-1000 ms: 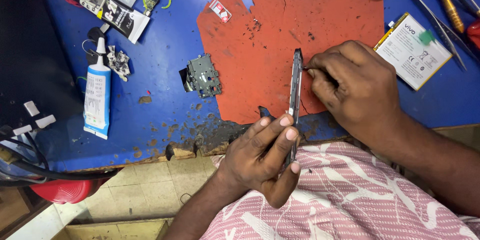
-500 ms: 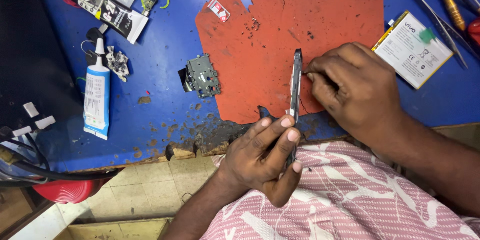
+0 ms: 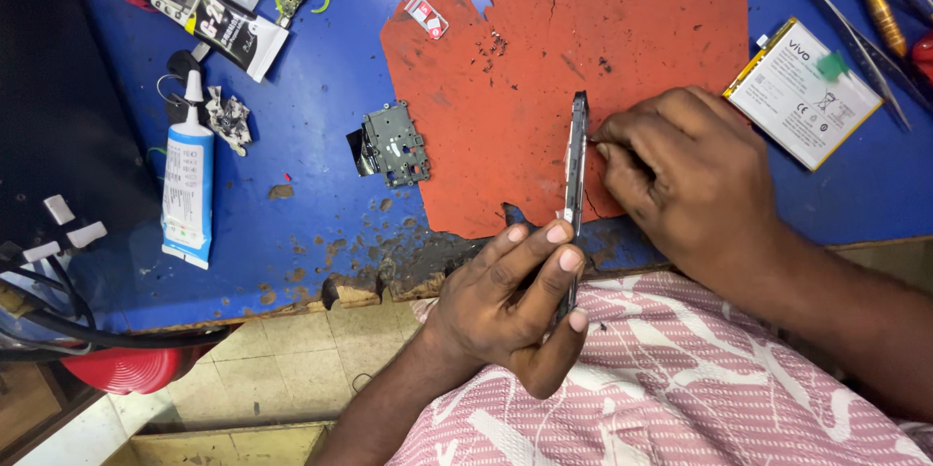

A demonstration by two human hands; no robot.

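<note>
Now left hand [image 3: 510, 306] fingers curled round phone frame [image 3: 575, 170] edge-up; right hand [image 3: 685, 174] fingers pinched against it.

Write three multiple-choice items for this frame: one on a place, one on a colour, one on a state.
1. Where does the white battery pack lie?
A. on the red mat
B. on the blue table, right of the red mat
C. on the person's lap

2. What colour is the glue tube at the left?
A. white and blue
B. green
C. all black

3. How is the phone frame held?
A. flat on the mat, untouched
B. on edge, gripped by the left hand
C. lifted clear above the table by the right hand alone

Key: 1 B, it rests on bare blue table beyond the red mat; 2 A, white body with blue ends; 3 B, the left hand grips its near end while the right hand works at its side.
</note>
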